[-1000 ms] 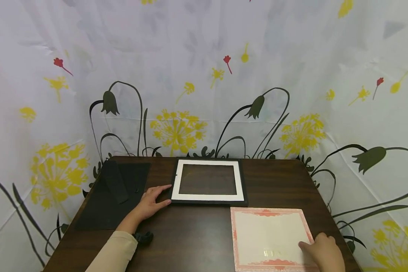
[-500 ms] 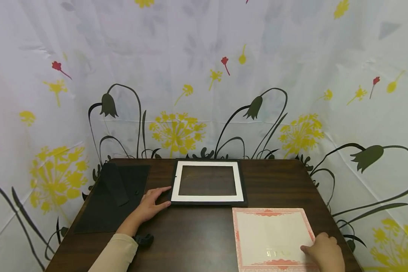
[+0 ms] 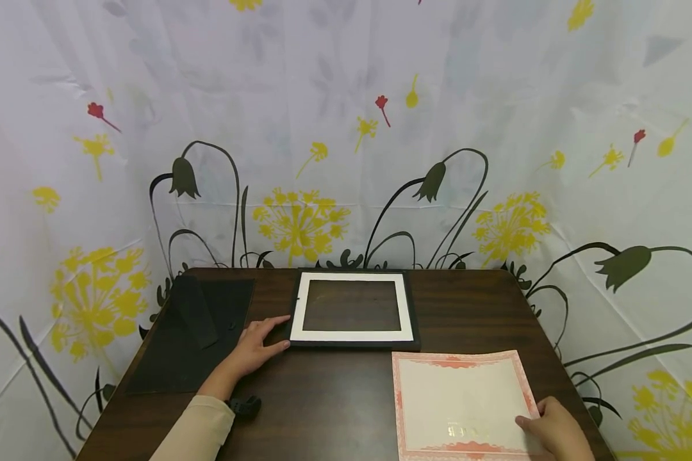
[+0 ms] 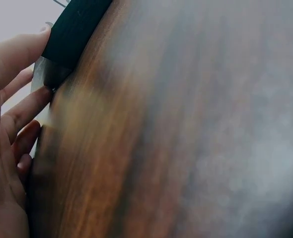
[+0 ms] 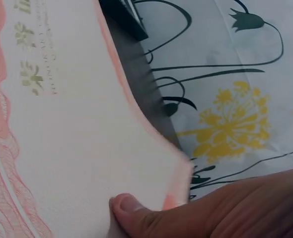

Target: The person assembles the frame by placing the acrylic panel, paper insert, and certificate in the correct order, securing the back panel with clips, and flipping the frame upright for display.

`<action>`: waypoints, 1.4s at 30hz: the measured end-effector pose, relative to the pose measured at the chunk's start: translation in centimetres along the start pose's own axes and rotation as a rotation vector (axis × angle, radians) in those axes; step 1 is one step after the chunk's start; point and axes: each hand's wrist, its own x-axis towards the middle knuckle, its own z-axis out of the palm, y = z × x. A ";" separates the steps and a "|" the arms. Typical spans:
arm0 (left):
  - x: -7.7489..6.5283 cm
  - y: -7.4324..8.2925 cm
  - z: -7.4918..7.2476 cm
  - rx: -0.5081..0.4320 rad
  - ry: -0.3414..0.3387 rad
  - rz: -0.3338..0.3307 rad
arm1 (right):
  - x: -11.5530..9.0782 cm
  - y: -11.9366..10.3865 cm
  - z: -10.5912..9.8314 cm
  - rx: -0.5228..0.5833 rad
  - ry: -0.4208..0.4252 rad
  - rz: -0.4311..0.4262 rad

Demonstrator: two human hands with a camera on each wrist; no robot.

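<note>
A certificate (image 3: 461, 390) with a pink-red ornate border and gold characters lies at the table's right front. My right hand (image 3: 556, 428) pinches its right edge, thumb on top and the other fingers hidden beneath; in the right wrist view the paper bends upward by the thumb (image 5: 131, 208). Behind it to the left lies a black picture frame (image 3: 352, 335) with a white mat. My left hand (image 3: 249, 353) touches the frame's left side, fingers extended, the thumb at the near corner. In the left wrist view the fingers (image 4: 30, 106) rest along that side.
At the table's left lies a black backing board (image 3: 156, 358) with a stand leg on it. The dark wooden table (image 3: 323, 403) ends at a white floral curtain (image 3: 323, 230) behind and to both sides. A dark band (image 3: 245, 406) is on the left wrist.
The right hand has shifted slightly right, and now grips the certificate's right edge, which has lifted and curved a little. The left hand and frame stay put.
</note>
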 end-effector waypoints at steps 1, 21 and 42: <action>0.0 0.0 0.0 -0.005 -0.003 -0.006 | 0.0 0.2 0.0 0.022 -0.004 -0.012; 0.4 2.0 1.4 0.135 0.059 -0.024 | -1.6 0.1 -2.0 0.010 0.031 -0.114; -3.3 5.9 2.5 0.021 -0.066 -0.137 | -3.6 0.5 -6.3 0.039 0.262 -0.180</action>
